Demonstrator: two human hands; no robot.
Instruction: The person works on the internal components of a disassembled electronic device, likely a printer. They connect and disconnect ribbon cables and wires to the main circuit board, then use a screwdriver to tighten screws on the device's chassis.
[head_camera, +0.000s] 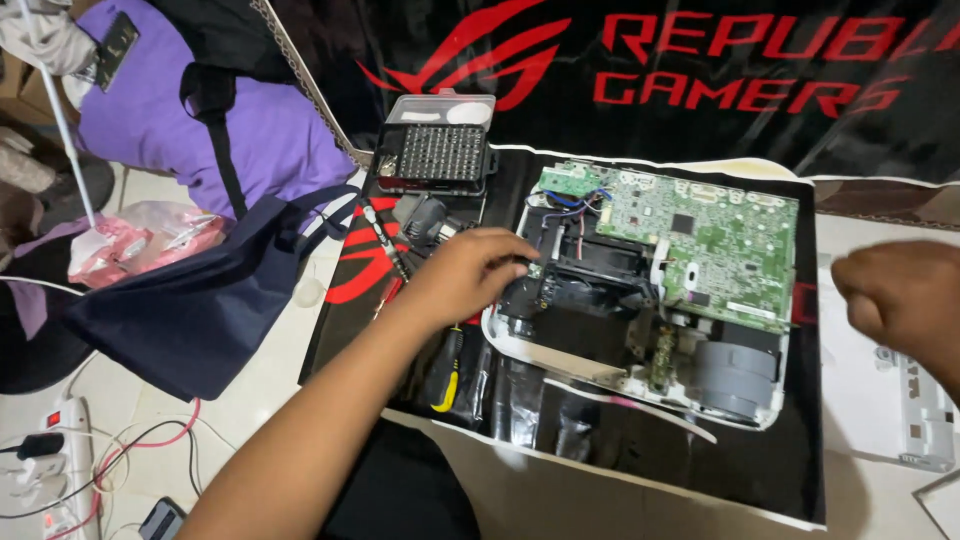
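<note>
Left hand: the left hand (468, 272) is seen at the centre of the frame, its forearm stretched up from the lower left edge; the wrist is bent slightly and the fingers (510, 262) are curled down onto the left edge of the opened device, where a small part appears to be pinched, though what is grasped cannot be told.
Right hand: the right hand (897, 292) is held at the right edge of the frame, clenched into a loose fist with the knuckles turned left; nothing is seen to be held in it, and it is kept apart from the device.
Opened device: the opened device (640, 300), a white-shelled unit with its cover off, is laid at the centre right on a black and red mat (560, 430).
Circuit board: a green circuit board (715, 240) is seen in the upper right part of the device.
Bit set: an open case of screwdriver bits (438, 150) is placed at the upper centre, above the left hand.
Screwdriver: a yellow and black screwdriver (443, 372) is laid just below the left forearm.
White cover: a white panel (900, 400) is seen under the right hand at the right edge.
</note>
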